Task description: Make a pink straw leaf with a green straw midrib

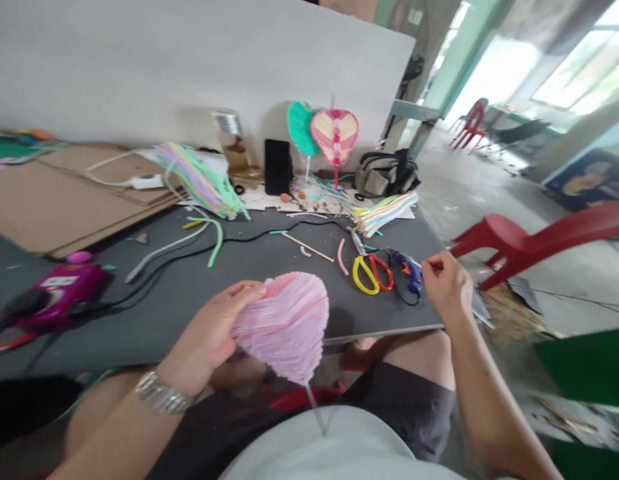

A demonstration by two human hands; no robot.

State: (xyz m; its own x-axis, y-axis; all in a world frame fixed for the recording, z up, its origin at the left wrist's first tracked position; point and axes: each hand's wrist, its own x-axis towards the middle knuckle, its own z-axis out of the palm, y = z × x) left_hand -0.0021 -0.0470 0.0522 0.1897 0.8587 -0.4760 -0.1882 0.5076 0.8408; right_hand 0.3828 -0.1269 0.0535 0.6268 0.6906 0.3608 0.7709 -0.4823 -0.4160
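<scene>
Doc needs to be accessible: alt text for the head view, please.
The left hand holds a rounded pink-and-lilac fan of narrow strips at the edge of a dark grey table; the right hand is beside a blue glue gun. Metal scissors with yellow and red handles lie nearby.

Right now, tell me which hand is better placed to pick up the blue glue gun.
The right hand, I'd judge: it is beside the glue gun, while the left hand holds the pink fan.
</scene>
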